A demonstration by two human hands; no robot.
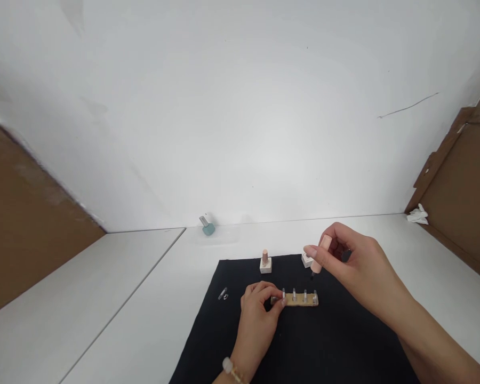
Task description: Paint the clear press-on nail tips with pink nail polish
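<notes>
My right hand (354, 261) is closed around the pale pink cap of a nail polish brush (321, 255). The brush's dark tip points down and hangs in the air above the right end of a tan strip (299, 301). Several small clear nail tips (294, 294) stand upright along that strip. With thumb and fingertips, my left hand (260, 309) pinches the strip's left end, hiding part of it. A white polish bottle (308, 260) sits behind my right hand, partly covered by it.
A black cloth (240, 330) covers the middle of the white table (144, 298). On it are a white bottle with a pinkish cap (265, 262) and a small clear piece (223, 294). Farther back lies a teal polish bottle (208, 229); crumpled tissue (418, 215) is at the right.
</notes>
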